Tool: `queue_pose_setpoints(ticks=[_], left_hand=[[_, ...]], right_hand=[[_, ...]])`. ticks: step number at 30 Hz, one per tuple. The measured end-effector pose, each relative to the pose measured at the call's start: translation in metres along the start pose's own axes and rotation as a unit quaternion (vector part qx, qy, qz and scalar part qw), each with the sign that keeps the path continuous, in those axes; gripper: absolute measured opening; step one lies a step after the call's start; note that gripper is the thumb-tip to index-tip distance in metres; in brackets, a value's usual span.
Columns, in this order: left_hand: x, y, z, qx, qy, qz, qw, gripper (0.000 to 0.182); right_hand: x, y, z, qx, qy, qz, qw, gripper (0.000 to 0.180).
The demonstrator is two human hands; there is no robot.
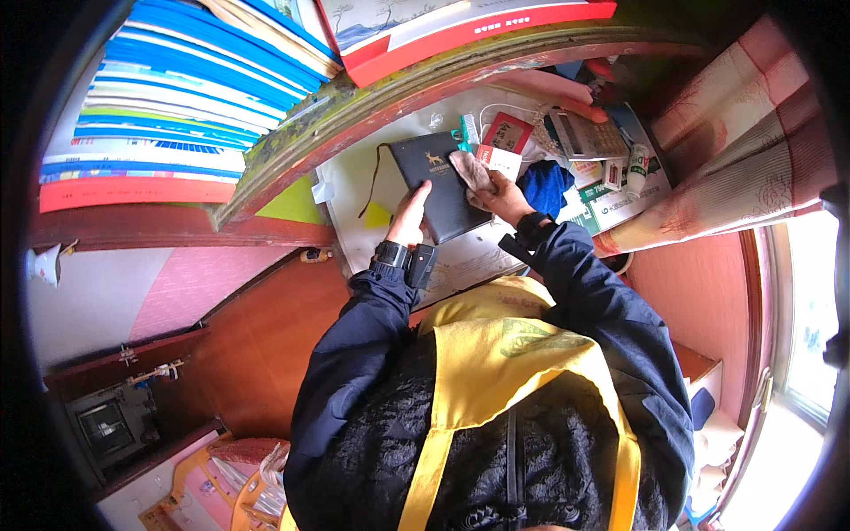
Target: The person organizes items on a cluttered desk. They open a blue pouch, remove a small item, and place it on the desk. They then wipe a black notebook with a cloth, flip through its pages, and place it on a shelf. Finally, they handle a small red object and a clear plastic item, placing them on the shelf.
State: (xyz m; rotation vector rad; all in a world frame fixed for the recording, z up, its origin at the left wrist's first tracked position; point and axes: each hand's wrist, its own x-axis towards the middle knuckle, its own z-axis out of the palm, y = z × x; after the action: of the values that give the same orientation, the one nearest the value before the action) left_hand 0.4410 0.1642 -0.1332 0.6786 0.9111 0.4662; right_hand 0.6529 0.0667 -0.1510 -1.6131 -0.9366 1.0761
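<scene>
A dark-covered notebook with a gold deer emblem is tilted above the desk top. My left hand grips its lower left edge, thumb on the cover. In my right hand is a bunched greyish-pink cloth, pressed against the right side of the cover. A thin brown ribbon trails from the notebook's upper left corner. Just right of my right hand lies a crumpled blue cloth. Beyond it are a red booklet and a white card, both bearing writing.
A calculator, a white bottle and printed boxes crowd the desk's right side, near a patterned curtain. Overhead runs a wooden shelf edge, carrying stacked blue-covered books and a red-edged box.
</scene>
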Motion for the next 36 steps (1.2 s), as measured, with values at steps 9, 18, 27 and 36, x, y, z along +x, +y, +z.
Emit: queue_pose_setpoints(ticks=[9,18,27,36], left_hand=[[-0.039,0.022,0.015,0.534,-0.117,0.406,0.732,0.066],[-0.105,0.027,0.12,0.19,-0.294,0.012,0.937,0.052],[-0.17,-0.028,0.172,0.204,-0.352,-0.022,0.913,0.054],[-0.208,-0.123,0.213,0.16,-0.435,-0.086,0.882,0.043]], right_hand=[[-0.067,-0.082,-0.052,-0.051,0.175,-0.139,0.974,0.031],[-0.147,-0.128,-0.031,-0.32,0.202,-0.265,0.887,0.057],[-0.214,-0.112,-0.096,-0.299,0.397,-0.245,0.832,0.055],[-0.412,-0.062,-0.072,-0.29,0.261,-0.244,0.888,0.063]])
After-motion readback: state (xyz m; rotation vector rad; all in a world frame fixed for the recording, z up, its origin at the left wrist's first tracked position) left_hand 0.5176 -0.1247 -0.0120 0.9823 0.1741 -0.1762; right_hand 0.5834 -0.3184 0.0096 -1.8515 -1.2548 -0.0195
